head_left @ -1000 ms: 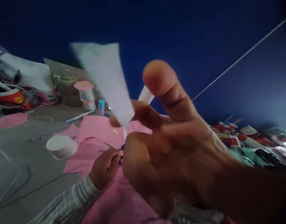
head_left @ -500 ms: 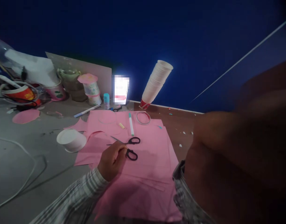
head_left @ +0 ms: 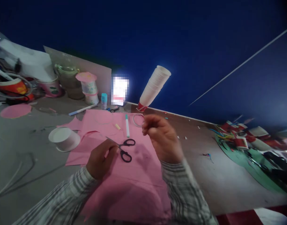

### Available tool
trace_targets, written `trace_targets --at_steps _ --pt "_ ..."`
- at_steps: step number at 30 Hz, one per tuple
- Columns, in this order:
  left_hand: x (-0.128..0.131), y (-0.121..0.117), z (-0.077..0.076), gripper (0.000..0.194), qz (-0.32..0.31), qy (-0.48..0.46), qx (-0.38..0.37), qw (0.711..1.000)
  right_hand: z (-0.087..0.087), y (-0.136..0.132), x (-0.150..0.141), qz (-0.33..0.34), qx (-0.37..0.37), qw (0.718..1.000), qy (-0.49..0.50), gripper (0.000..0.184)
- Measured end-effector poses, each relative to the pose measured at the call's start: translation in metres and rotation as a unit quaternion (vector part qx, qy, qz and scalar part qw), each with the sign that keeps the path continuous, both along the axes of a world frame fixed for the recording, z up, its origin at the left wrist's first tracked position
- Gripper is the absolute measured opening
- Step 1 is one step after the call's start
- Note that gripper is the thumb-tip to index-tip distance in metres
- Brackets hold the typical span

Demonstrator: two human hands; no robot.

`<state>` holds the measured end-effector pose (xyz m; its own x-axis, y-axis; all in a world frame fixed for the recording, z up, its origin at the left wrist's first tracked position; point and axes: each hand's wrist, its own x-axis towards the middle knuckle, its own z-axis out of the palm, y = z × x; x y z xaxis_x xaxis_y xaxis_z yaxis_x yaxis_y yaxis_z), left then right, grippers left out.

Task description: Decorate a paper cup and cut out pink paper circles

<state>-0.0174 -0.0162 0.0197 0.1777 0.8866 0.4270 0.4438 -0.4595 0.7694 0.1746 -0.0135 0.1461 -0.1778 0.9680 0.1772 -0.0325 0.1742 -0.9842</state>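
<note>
Left hand (head_left: 101,159): fingers curled over the scissors' blades; cannot tell whether gripping.
Scissors (head_left: 120,146): handles spread, on pink paper (head_left: 138,170).
Right hand (head_left: 165,140): fingers bent nearly together; any hold unclear.
Marker (head_left: 127,126): beyond the scissors.
Cup stack (head_left: 155,86): tilted, farther back.

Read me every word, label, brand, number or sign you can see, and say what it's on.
No text is readable.
Bright rectangle: pixelated, unreadable.
Red cup, far left: yellow markings, too blurred.
Blue-capped glue stick: too small.
White marker: no legible lettering.
</note>
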Motion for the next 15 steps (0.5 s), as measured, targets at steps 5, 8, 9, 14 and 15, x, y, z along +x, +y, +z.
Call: trace_targets --at_steps 5,8,9,14,15 --pt "-0.033 0.021 0.000 0.014 0.141 -0.019 -0.025 0.990 -0.091 0.024 -0.005 -0.058 0.022 0.963 -0.262 0.010" --pt "-0.042 0.029 -0.008 0.018 0.144 0.007 -0.036 0.989 -0.118 0.035 -0.013 -0.034 0.117 0.916 -0.383 0.014" --pt "-0.042 0.030 -0.011 0.017 0.124 0.032 -0.024 0.992 -0.121 0.040 -0.018 -0.039 0.130 0.908 -0.397 0.015" --pt "-0.036 0.031 -0.025 0.014 0.118 0.127 0.053 0.983 -0.121 0.064 -0.044 -0.049 0.154 0.878 -0.450 0.006" --pt "-0.036 0.031 -0.027 0.014 0.116 0.147 0.075 0.979 -0.121 0.067 -0.048 -0.047 0.153 0.872 -0.463 0.004"
